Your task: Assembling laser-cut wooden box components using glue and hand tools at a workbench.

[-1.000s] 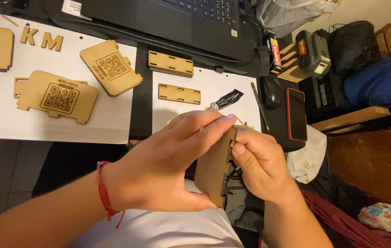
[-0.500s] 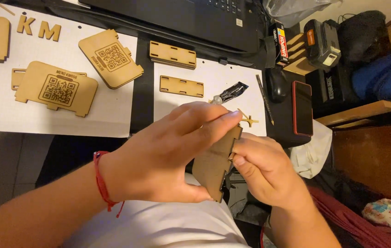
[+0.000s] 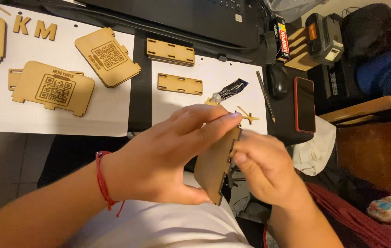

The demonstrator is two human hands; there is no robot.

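My left hand (image 3: 168, 156) grips a flat laser-cut wooden panel (image 3: 214, 166), held on edge over my lap, thumb below and fingers along its top. My right hand (image 3: 264, 167) presses against the panel's right side, fingers curled on its notched edge; whatever lies under those fingers is hidden. A red string bracelet (image 3: 102, 179) circles my left wrist. Just beyond my fingertips, a small wooden cross-shaped piece (image 3: 249, 118) lies on white paper (image 3: 177, 103).
On the desk lie engraved wooden plaques (image 3: 53, 88) (image 3: 107, 56), slotted wooden strips (image 3: 180, 84) (image 3: 170, 51), wooden letters (image 3: 33, 27), a glue tube (image 3: 229, 90), a pencil (image 3: 264, 95), a mouse (image 3: 278, 81), a red-edged phone (image 3: 304, 103) and a laptop (image 3: 191, 16). Bags and clutter sit at right.
Both hands stay on the panel; my right hand has slid slightly along its edge. The view has shifted a little, revealing the small wooden cross on the paper.
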